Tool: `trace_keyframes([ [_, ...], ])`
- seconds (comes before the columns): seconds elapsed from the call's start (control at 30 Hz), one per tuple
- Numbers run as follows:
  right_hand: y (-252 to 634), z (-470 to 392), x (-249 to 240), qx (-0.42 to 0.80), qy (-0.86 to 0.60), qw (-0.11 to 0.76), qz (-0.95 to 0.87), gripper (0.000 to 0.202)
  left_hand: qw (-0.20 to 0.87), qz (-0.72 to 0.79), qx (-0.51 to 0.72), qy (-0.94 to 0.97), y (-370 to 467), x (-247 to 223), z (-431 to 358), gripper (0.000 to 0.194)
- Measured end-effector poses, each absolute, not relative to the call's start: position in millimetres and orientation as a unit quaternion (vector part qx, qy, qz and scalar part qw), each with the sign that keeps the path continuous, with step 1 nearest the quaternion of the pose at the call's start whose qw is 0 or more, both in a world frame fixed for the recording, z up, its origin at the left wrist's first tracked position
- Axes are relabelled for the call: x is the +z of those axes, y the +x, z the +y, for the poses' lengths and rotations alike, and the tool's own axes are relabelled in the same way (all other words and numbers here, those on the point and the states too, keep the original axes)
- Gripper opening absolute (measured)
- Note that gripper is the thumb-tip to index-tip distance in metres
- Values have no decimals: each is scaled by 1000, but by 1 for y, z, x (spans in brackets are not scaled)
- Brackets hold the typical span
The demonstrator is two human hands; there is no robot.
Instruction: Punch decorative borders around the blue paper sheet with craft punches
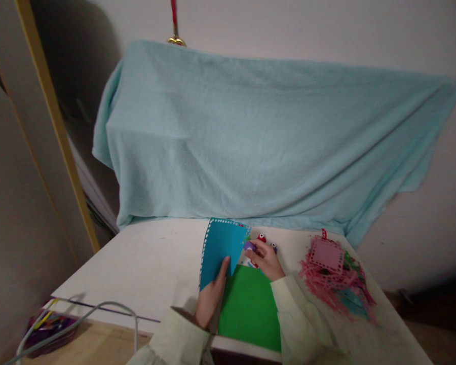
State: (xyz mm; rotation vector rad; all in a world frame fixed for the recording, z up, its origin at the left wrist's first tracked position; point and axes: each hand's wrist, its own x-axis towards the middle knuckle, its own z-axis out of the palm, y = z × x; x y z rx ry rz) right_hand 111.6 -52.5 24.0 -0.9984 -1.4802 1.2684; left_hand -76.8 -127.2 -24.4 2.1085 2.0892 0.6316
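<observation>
- Blue paper sheet (222, 249), head view: it is standing raised off the white table (144, 263), its perforated edge running along the top and down the left side, its long axis tilting from the lower left corner up toward the right.
- Left hand (212, 296) is gripping the sheet at its lower edge, thumb lying over the front face and the other fingers hidden behind the paper; the pale sleeve (175, 339) is entering from the bottom of the frame.
- Right hand (265, 259) is pinching a small purple piece (250, 246) between thumb and fingertips, just beside the sheet's right corner; this hand is the nearer of the two to that corner.
- Green sheet (250, 306) is lying flat on the table below and between both hands, its long axis running toward the person.
- Small red and blue punches or similar pieces (266, 240) are sitting just beyond the right hand; their exact kind is too small to tell.
- Pink paper cuttings (332, 276), with some teal scraps among them, are lying heaped to the right, well apart from the hands.
- Light blue cloth (258, 137) is draping over something behind the table.
</observation>
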Motion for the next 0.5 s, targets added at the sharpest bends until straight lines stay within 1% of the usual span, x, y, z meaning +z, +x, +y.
trace_keyframes([
  [0.1, 111, -52, 20, 524, -409, 451, -595, 35, 41, 690, 159, 705, -77, -22, -126, 46],
  [0.2, 109, -53, 19, 538, -410, 437, -593, 37, 35, 686, 152, 710, -77, -24, -127, 48],
  [0.33, 105, -57, 24, 564, -369, 412, -613, 35, 69, 669, 186, 716, -77, -31, -129, 49],
  [0.5, 103, -60, 31, 562, -372, 430, -601, 38, 119, 648, 277, 699, -78, -33, -128, 43],
])
